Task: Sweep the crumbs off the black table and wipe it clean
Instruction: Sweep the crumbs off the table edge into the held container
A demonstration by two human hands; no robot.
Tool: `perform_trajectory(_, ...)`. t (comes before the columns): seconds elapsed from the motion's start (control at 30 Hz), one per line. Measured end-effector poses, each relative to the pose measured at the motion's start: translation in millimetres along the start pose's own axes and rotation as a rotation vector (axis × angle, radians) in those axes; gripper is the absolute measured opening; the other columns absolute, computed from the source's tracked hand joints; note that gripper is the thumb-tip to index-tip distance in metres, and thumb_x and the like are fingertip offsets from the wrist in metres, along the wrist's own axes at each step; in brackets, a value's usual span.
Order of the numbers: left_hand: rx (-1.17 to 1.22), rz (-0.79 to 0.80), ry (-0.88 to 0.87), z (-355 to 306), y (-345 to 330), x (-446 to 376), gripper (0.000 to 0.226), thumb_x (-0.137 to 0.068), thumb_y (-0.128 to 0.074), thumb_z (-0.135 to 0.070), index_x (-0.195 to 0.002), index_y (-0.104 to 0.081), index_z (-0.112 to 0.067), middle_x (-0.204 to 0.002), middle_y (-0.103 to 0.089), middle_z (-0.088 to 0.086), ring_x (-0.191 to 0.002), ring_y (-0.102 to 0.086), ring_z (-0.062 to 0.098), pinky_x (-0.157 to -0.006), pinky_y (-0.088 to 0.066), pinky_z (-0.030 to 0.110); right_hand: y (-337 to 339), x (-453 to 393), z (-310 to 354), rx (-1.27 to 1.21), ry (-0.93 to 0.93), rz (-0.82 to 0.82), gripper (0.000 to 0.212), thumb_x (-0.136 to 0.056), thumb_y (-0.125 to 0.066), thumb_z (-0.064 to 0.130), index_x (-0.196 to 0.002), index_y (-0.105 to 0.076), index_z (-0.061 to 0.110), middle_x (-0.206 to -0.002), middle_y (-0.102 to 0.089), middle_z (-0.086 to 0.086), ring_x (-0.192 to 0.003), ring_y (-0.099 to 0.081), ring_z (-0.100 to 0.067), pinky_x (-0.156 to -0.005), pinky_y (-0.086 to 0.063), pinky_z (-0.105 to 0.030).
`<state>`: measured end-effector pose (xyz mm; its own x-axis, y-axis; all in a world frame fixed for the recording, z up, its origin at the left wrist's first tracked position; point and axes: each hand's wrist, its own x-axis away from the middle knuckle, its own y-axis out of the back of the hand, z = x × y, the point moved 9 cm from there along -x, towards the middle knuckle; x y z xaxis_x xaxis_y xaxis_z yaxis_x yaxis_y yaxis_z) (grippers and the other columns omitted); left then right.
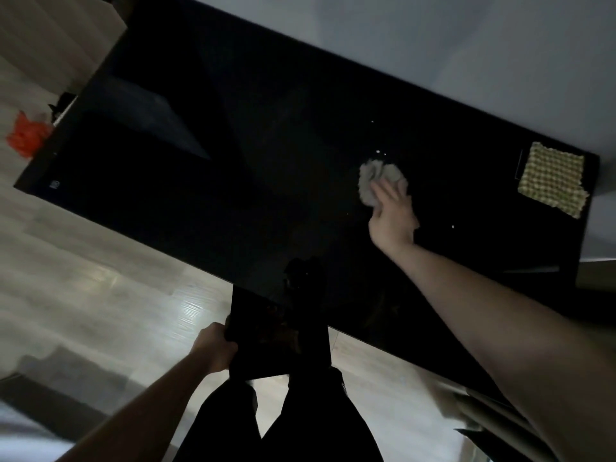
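The black table (233,161) runs across the view, glossy and dark. My right hand (393,218) presses on a crumpled pale cloth (373,176) lying on the table's right part. Small white crumbs (378,151) lie just beyond the cloth, and another crumb (452,226) sits to the right of my wrist. My left hand (215,348) grips the left edge of a flat black tray (276,341) held just below the table's near edge. What lies on the tray is too dark to tell.
A green-and-cream checked cloth (551,180) lies at the table's far right corner. An orange bag (26,136) sits on the floor past the left end. My dark trouser legs (276,421) stand below the tray. A pale wall (466,45) lines the far side.
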<state>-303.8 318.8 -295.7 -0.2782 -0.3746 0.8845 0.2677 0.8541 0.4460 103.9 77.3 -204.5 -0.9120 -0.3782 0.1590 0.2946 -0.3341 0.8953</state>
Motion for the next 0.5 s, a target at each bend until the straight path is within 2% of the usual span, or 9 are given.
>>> perform_trajectory(0.07,-0.004,0.012,0.004,6,-3,-6,0.038,-0.064,-0.056,-0.024,-0.088,-0.076,-0.004,-0.08,-0.078,0.012,-0.073,-0.078,0.03,-0.07,-0.068,0.043,-20,37,23,-0.048,0.087,0.031,0.065,-0.089,-0.052,-0.001,-0.15,-0.054,0.022,-0.162,-0.046,0.002,-0.158,-0.026,-0.031,-0.127,-0.023,-0.056)
perform_trajectory(0.2,-0.006,0.017,0.022,15,-6,-16,0.04,-0.063,-0.056,-0.027,-0.088,-0.076,-0.004,-0.079,-0.078,0.012,-0.073,-0.079,0.03,-0.07,-0.068,0.041,-62,130,67,-0.176,0.227,0.175,0.066,-0.088,-0.045,0.004,-0.149,-0.056,0.027,-0.163,-0.044,0.01,-0.16,-0.018,-0.017,-0.13,-0.013,-0.044)
perform_trajectory(0.3,-0.008,0.026,0.018,19,-8,-22,0.04,-0.063,-0.058,-0.027,-0.09,-0.076,-0.004,-0.08,-0.079,0.013,-0.076,-0.079,0.032,-0.071,-0.068,0.042,-87,195,100,-0.267,0.373,0.292,0.064,-0.088,-0.037,0.004,-0.143,-0.064,0.022,-0.158,-0.051,0.005,-0.158,-0.025,-0.019,-0.127,-0.021,-0.046)
perform_trajectory(0.4,-0.017,0.014,0.001,8,0,-8,0.038,-0.065,-0.059,-0.024,-0.093,-0.077,-0.003,-0.084,-0.079,0.014,-0.08,-0.079,0.033,-0.074,-0.068,0.042,-97,235,121,-0.331,0.504,0.486,0.076,-0.079,-0.035,-0.004,-0.145,-0.061,0.021,-0.159,-0.049,0.005,-0.158,-0.022,-0.014,-0.13,-0.016,-0.038)
perform_trajectory(0.43,-0.024,0.008,-0.002,4,3,-1,0.036,-0.068,-0.06,-0.022,-0.093,-0.077,-0.003,-0.086,-0.08,0.014,-0.082,-0.079,0.032,-0.074,-0.067,0.039,-91,237,123,-0.379,0.504,0.511,0.077,-0.079,-0.037,-0.009,-0.146,-0.061,0.021,-0.159,-0.048,0.005,-0.158,-0.024,-0.011,-0.13,-0.017,-0.035)
perform_trajectory(0.5,-0.035,0.01,-0.007,-2,9,6,0.033,-0.07,-0.061,-0.022,-0.092,-0.077,-0.003,-0.086,-0.079,0.012,-0.082,-0.079,0.03,-0.072,-0.065,0.036,-68,222,120,-0.499,0.452,0.445,0.068,-0.089,-0.041,-0.016,-0.143,-0.064,0.017,-0.157,-0.05,0.008,-0.153,-0.034,-0.002,-0.127,-0.027,-0.029)
